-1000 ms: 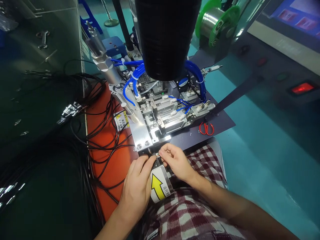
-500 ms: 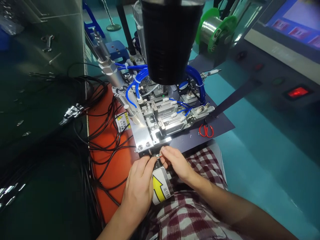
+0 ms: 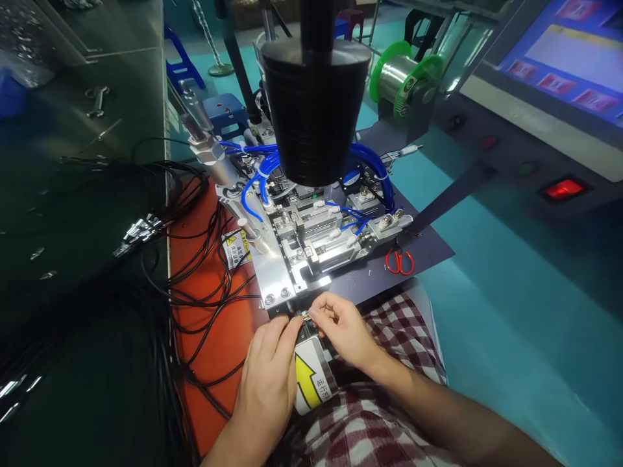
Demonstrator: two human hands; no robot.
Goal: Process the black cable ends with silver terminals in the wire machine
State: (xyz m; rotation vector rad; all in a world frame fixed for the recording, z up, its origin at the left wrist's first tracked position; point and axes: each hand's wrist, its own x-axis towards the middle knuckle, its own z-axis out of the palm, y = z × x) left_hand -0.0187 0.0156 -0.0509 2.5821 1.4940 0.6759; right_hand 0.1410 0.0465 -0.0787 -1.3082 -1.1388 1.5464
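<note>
My left hand (image 3: 270, 366) is closed, its thumb and fingertips pinched around a cable end with thin wires (image 3: 306, 316). From the other side my right hand (image 3: 343, 324) pinches the same small wires with thumb and forefinger. The fingers cover most of the cable end, so its details are too small to make out. Both hands are at the front end of a metal machine (image 3: 316, 243) with blue air tubes. Below the fingers is a white plate with a yellow arrow (image 3: 306, 383).
Black cables (image 3: 214, 285) lie across an orange mat (image 3: 214, 344) on the left. Red-handled scissors (image 3: 400, 261) rest on the dark plate at right. A black funnel-shaped hood (image 3: 316, 110) hangs above the machine. A wire spool (image 3: 396, 74) and a control screen (image 3: 559, 65) stand beyond.
The camera view has shifted a little. My right fingers have curled in closer over the wire ends, while my left hand keeps its pinch.
</note>
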